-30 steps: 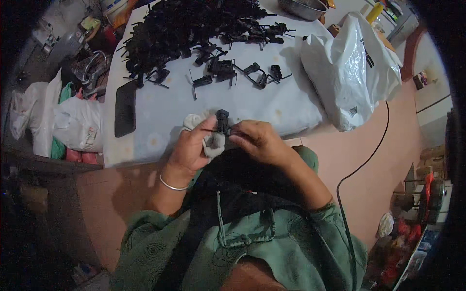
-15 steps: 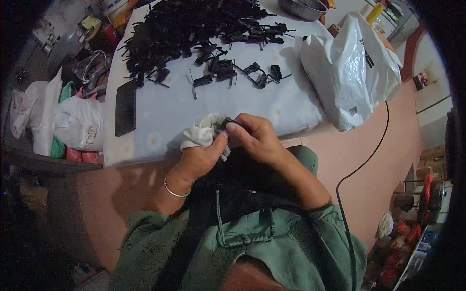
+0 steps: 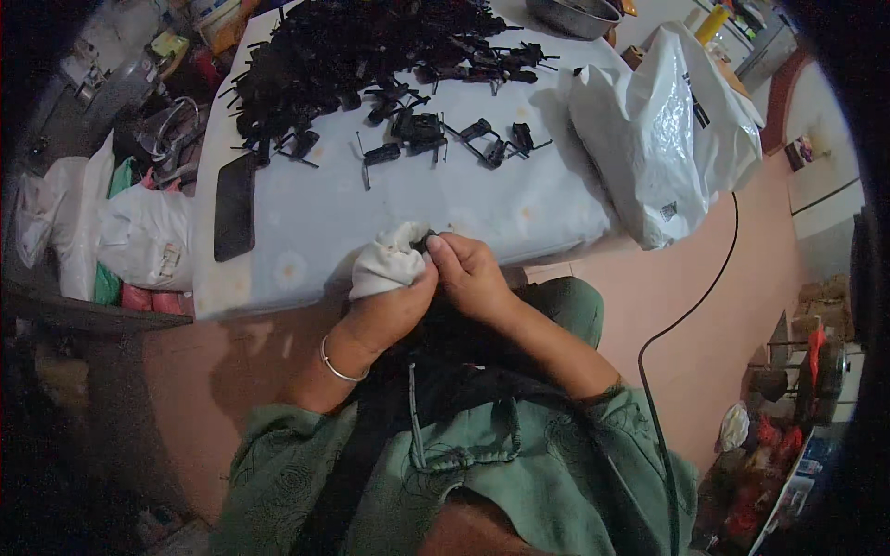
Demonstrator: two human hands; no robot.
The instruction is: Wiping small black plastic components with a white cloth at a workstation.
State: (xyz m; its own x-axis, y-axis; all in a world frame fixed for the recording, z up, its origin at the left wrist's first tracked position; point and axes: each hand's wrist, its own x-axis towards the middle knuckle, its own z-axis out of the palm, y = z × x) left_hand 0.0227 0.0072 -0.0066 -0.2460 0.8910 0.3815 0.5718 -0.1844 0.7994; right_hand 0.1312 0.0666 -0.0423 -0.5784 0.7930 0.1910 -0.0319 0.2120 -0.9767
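Observation:
My left hand (image 3: 394,310) is closed around a crumpled white cloth (image 3: 387,263), just off the table's front edge. My right hand (image 3: 470,276) meets it, thumb and fingers pinched on a small black part (image 3: 427,240) that pokes out beside the cloth. Most of that part is hidden by the fingers and cloth, so its full shape does not show. Beyond the hands, several loose black plastic parts with thin arms (image 3: 419,132) lie on the white table cover (image 3: 464,199). Behind them is a large heap of similar black parts (image 3: 343,56).
A black phone (image 3: 235,208) lies at the table's left edge. A white plastic bag (image 3: 663,139) stands at the right, with a metal bowl (image 3: 577,17) behind it. Filled bags (image 3: 144,236) sit on the left. A black cable (image 3: 686,332) runs down the right side.
The left hand has turned, and the cloth is now bunched more closely around the black part. The right hand has shifted slightly down and left, its fingers curled in more.

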